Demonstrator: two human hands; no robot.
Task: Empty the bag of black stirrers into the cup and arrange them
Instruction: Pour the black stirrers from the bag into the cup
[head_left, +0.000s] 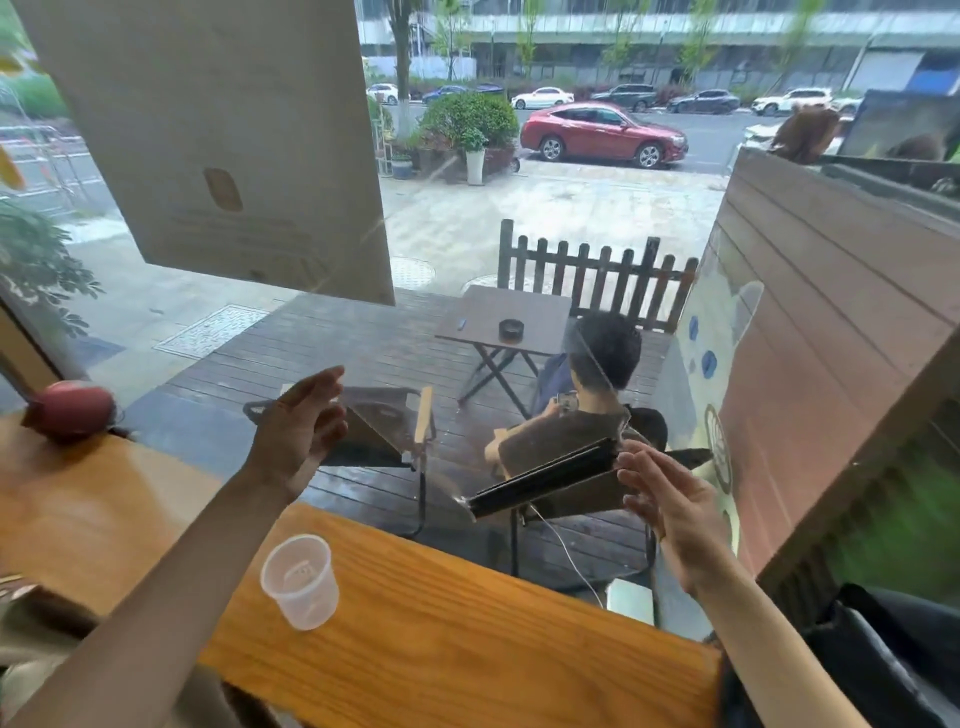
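Two hands are up before me: my right hand (670, 506) at three o'clock pinches the clear bag of black stirrers (545, 480), my left hand (301, 431) hangs open, holding nothing. The cup (301, 582) stands on the counter (441, 649) at seven o'clock.

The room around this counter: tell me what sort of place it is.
Probably a café window seat: a wooden counter against the window, a clear plastic cup on it, and a terrace table with street parking outside.
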